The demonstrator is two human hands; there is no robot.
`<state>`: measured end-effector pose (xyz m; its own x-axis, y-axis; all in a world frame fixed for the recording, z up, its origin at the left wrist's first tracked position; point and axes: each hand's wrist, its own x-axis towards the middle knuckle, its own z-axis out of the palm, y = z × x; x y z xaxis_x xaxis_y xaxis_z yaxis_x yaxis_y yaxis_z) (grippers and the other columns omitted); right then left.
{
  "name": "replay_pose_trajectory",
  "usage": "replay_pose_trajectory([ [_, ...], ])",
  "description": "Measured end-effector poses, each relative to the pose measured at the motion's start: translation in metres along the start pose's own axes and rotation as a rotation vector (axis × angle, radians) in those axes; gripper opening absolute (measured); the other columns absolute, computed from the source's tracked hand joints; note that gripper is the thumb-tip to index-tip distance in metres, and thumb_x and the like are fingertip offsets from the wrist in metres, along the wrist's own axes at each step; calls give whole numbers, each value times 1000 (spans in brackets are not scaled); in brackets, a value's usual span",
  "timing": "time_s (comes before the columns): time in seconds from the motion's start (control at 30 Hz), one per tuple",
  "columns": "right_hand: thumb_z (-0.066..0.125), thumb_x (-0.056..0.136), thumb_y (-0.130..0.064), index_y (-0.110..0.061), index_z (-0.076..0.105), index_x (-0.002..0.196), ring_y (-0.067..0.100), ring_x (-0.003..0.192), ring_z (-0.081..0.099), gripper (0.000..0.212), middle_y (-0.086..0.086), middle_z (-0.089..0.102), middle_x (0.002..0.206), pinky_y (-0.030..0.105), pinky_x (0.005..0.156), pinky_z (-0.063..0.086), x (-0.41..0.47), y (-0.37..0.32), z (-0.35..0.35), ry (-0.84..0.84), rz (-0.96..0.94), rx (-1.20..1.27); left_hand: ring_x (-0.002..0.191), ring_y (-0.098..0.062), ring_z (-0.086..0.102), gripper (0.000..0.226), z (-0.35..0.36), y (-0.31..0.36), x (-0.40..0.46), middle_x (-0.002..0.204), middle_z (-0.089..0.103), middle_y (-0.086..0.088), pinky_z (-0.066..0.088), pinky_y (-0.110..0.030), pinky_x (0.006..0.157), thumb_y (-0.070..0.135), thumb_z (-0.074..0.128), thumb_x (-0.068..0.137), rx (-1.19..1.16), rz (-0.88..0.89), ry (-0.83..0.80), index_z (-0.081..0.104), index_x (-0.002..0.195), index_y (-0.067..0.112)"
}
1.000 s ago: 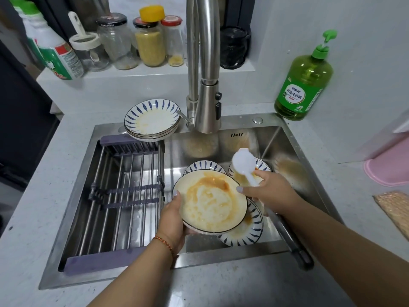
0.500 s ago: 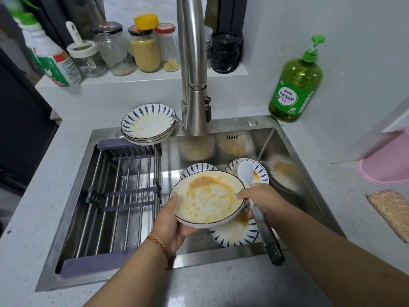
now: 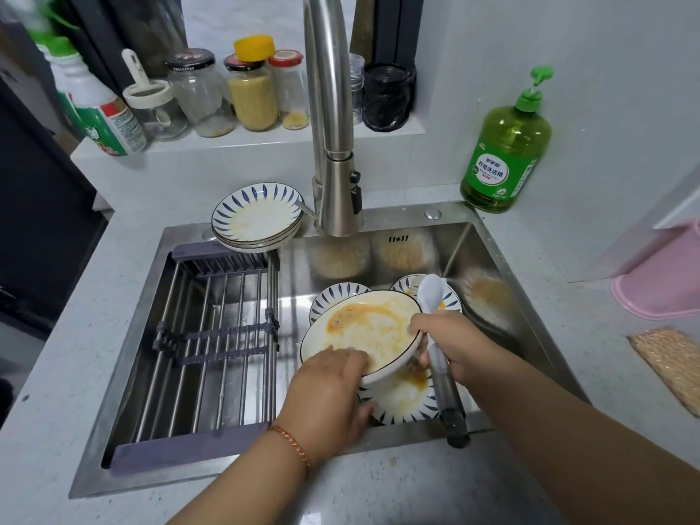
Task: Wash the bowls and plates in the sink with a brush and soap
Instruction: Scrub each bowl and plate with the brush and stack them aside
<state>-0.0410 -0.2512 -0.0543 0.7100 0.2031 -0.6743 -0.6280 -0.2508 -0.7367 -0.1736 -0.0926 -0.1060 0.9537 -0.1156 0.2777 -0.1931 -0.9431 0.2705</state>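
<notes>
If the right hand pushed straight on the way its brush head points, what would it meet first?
The right hand aims the white-headed dish brush up and away. First would likely be the blue-striped plate behind, then the steel sink's back wall; depth is unclear.

Single head view, close, forward and down over sink (image 3: 492, 259)

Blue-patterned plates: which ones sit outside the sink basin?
The stack of plates on the sink's back rim left of the faucet; the others lie inside.
</notes>
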Motion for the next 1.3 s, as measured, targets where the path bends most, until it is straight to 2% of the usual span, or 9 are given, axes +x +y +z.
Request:
replay_pose_trajectory([
  [0.1, 62, 81, -6, -2, 52, 82, 17, 33, 44, 11, 12, 47, 63, 19, 37, 39, -4, 0, 5, -7, -9, -36, 39, -15, 49, 62, 2, 0, 13, 53, 52, 8, 34, -20, 35, 20, 84, 41, 108, -22, 20, 40, 84, 20],
  [0.2, 66, 87, -32, -6, 59, 90, 16, 34, 46, 28, 10, 65, 67, 19, 41, 40, -12, -8, 4, -31, -58, -129, 40, -18, 52, 46, 0, -3, 18, 52, 56, 3, 33, -21, 35, 24, 75, 54, 82, -83, 55, 44, 87, 19],
  [0.27, 55, 93, -46, -11, 59, 104, 17, 35, 45, 37, 9, 74, 77, 19, 42, 41, -19, -15, 0, -65, -94, -222, 59, -26, 63, 33, -8, 0, 24, 69, 66, -3, 43, -29, 46, 23, 71, 72, -84, -365, 54, 53, 98, 17],
  [0.4, 45, 100, -33, -9, 50, 133, 18, 33, 43, 41, 8, 71, 65, 18, 35, 38, -21, -15, -8, -89, -178, -427, 77, -26, 62, 33, -17, -6, 34, 84, 64, -4, 43, -26, 55, 19, 73, 72, -396, -740, 100, 57, 101, 16],
  [0.57, 40, 101, -26, -32, 37, 145, 28, 51, 47, 44, -2, 52, 49, 26, 37, 43, -24, -11, 8, -169, -257, -507, 73, -15, 58, 34, -20, -9, 42, 76, 58, 10, 40, -18, 53, 14, 76, 69, -516, -711, 59, 57, 97, 22],
  [0.7, 42, 99, -26, -34, 36, 145, 2, 45, 44, 47, -13, 45, 51, 20, 50, 39, -46, -5, 29, -272, -418, -782, 71, 7, 54, 33, -21, -14, 45, 78, 60, 17, 39, -5, 52, 13, 78, 70, -630, -729, 96, 59, 96, 21],
  [0.93, 44, 98, -24, -29, 45, 140, 13, 36, 47, 42, 0, 51, 57, 20, 36, 40, -24, -30, 7, -131, -294, -743, 68, 2, 55, 36, -29, -17, 42, 74, 60, 13, 39, -8, 51, 3, 77, 65, -685, -713, 88, 53, 74, 28],
  [1.1, 42, 98, -22, -27, 43, 143, 2, 48, 45, 45, -8, 59, 86, 17, 50, 38, -60, -24, 32, -291, -427, -877, 74, 1, 59, 42, -28, -21, 45, 81, 66, 12, 43, -7, 56, -1, 78, 65, -763, -721, 90, 58, 82, 32],
  [1.3, 43, 99, -20, -18, 55, 132, 4, 37, 44, 35, -10, 46, 57, 15, 42, 36, -52, -43, 22, -180, -345, -857, 67, -1, 57, 35, -34, -21, 41, 75, 63, 12, 40, -9, 53, 4, 79, 64, -725, -685, 52, 58, 78, 28],
])
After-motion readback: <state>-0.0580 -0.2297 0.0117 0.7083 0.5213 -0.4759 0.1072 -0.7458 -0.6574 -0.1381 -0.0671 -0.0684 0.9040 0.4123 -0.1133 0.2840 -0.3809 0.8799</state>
